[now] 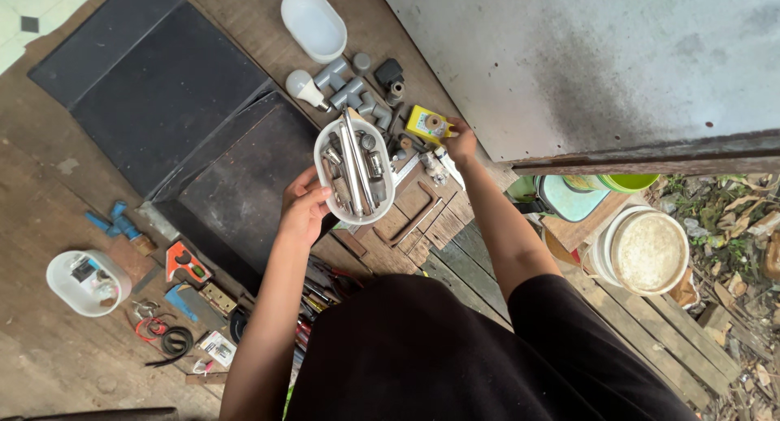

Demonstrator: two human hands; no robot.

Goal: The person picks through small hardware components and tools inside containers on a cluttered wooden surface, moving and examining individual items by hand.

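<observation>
Black fabric of the person's clothing fills the lower centre of the frame, nearest the camera. Upper left: a large dark board lies on the wooden floor. Right of centre: a round pale bucket stands by the planks. Centre: the left hand is clamped on the edge of an oval white tray holding metal rods and fittings, raised above the floor. Upper centre: an empty white oval dish lies above grey pipe fittings and a light bulb. The right hand reaches a small yellow object, fingers curled at it; whether they grip it is unclear at this distance.
</observation>
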